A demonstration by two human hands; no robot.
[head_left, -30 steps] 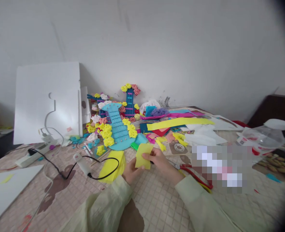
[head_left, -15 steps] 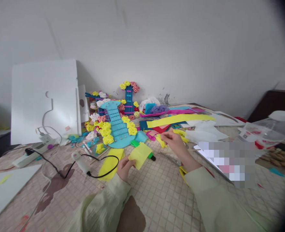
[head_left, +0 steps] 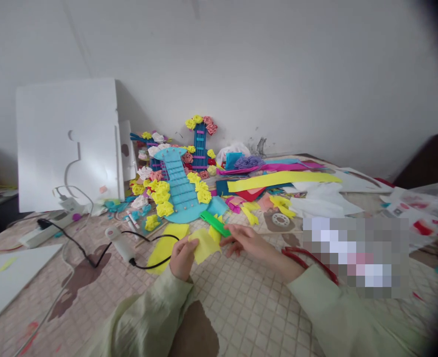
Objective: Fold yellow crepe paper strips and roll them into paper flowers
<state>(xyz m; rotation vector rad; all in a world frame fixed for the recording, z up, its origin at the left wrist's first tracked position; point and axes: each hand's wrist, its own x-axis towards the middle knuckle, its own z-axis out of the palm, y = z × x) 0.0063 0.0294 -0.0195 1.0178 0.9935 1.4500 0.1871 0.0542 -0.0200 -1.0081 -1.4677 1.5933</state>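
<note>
In my left hand (head_left: 183, 258) a small square of yellow crepe paper (head_left: 204, 247) is pinched between thumb and fingers. My right hand (head_left: 243, 240) reaches in from the right, fingers apart and nothing visible in them, close to the square's right edge. Its fingertips lie over the lower end of a green marker-like stick (head_left: 214, 223), hiding that end; whether they touch it I cannot tell. A larger yellow sheet (head_left: 159, 260) lies under the black cord, left of my left hand. Just beyond, a light blue guitar-shaped piece (head_left: 180, 188) carries yellow paper flowers (head_left: 162, 198).
A white handheld device (head_left: 120, 246) with a black cord lies at left, near a power strip (head_left: 50, 229). Red-handled scissors (head_left: 310, 260) rest by my right forearm. Coloured paper strips (head_left: 282, 180) are piled behind, and a white board (head_left: 68, 148) leans on the wall.
My right hand has left the yellow crumpled piece, which now lies on the table, and moved left and down toward the yellow square. My left hand shifted slightly left, still holding the square.
</note>
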